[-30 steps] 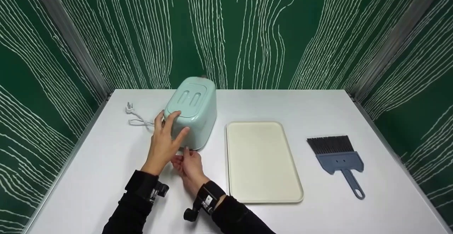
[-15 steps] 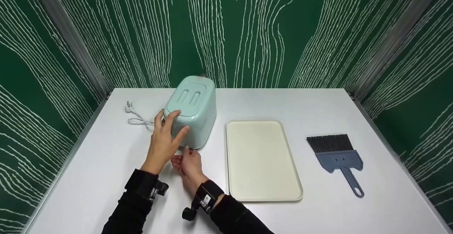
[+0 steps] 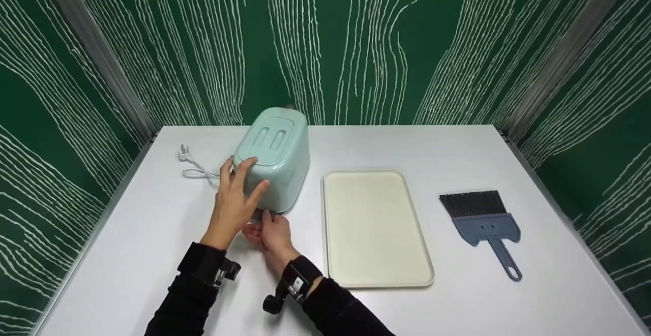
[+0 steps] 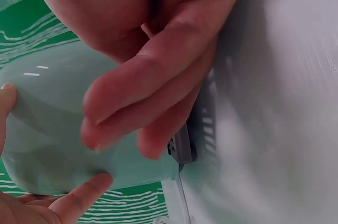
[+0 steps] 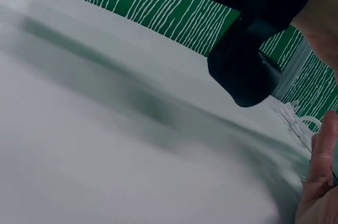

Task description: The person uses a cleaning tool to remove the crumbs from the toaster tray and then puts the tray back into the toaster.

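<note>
A mint-green toaster (image 3: 292,173), its lid with two raised ridges on top, stands at the left back of the white table. My left hand (image 3: 231,209) rests spread against its near end, fingertips at the lid's edge and thumb on the end wall. Low at that same end, my right hand (image 3: 275,237) pinches a greyish crumb tray (image 3: 258,216) at the toaster's base, mostly hidden by the thumb and fingers. In the left wrist view, the right hand's curled fingers (image 4: 142,81) stand before a dark grey part (image 4: 182,145) under the toaster.
The toaster's white cord and plug (image 3: 201,173) lie on its left. A cream rectangular tray (image 3: 379,229) lies right of the hands. Farther right is a blue hand brush (image 3: 485,228) with dark bristles. Green patterned walls (image 3: 356,46) enclose the table's back and sides.
A little more of the greyish crumb tray shows at the toaster's near base, by the right thumb. Both hands keep their places on the toaster; the whole view shifts slightly.
</note>
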Tool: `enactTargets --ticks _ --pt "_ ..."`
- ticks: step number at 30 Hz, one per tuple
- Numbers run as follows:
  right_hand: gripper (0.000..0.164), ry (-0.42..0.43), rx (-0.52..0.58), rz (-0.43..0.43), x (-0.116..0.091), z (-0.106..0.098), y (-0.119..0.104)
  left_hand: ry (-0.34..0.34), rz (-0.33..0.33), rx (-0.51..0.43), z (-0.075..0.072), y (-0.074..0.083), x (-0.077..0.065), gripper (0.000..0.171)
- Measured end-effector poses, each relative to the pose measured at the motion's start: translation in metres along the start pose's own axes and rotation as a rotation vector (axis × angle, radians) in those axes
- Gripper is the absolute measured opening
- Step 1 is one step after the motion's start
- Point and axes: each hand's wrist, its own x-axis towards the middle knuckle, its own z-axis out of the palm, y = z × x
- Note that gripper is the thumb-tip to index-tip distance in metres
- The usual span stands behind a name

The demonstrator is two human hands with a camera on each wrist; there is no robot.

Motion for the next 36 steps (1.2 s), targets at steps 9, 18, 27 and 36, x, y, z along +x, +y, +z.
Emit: enactTargets --ticks 9,18,27,36 --pt "0.034 -0.054 -0.059 0.059 0.001 -0.009 -0.009 0.009 0.0 -0.008 -0.002 -0.002 0.001 0.057" --pt "0.029 -0.064 -0.051 0.032 -0.002 -0.009 -0.01 0.011 0.009 -0.001 -0.001 -0.002 0.0 0.056" --pt "0.029 -0.062 -0.114 0.056 -0.002 -0.01 -0.011 0.007 0.018 0.007 0.0 -0.002 0.0 0.057" --pt "0.022 -0.067 -0.159 0.031 -0.006 -0.011 -0.012 0.013 0.034 -0.004 0.002 -0.002 -0.001 0.058"
